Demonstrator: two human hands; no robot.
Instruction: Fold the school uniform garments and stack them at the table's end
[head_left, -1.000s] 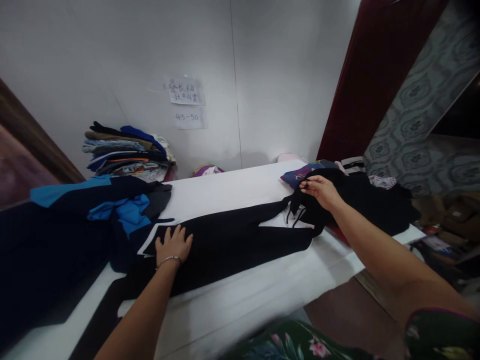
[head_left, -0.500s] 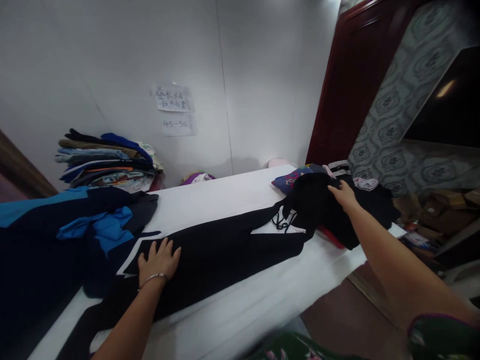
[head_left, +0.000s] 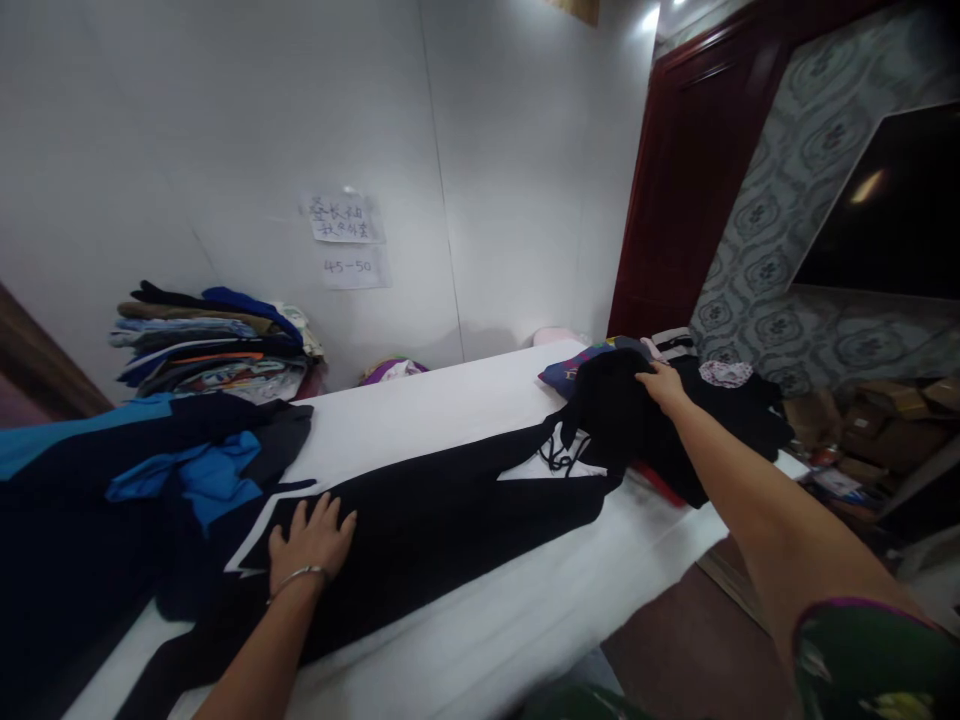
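Note:
A long black hoodie [head_left: 435, 520] lies across the white table. White fabric and black drawstrings show in its neck opening. My left hand [head_left: 311, 545], with a bracelet at its wrist, rests flat near the white-edged hem at the left, fingers spread. At the far right my right hand [head_left: 664, 387] is closed on the black hood [head_left: 611, 390], the thumb side toward the neck opening. Part of what those fingers hold is hidden. Beyond that hand lies more black clothing [head_left: 739, 425], and I cannot tell where the hood ends against it.
Dark blue and bright blue clothes [head_left: 217, 470] lie at the left. A stack of folded clothes [head_left: 217, 335] stands behind them. Colourful cloth [head_left: 559, 375] sits at the back right. Handwritten papers [head_left: 345, 220] hang on the wall; cardboard boxes [head_left: 889, 400] stand at the right.
My right hand has shifted slightly left with the hood. My left hand stays on the hem. The whole view has tilted slightly up.

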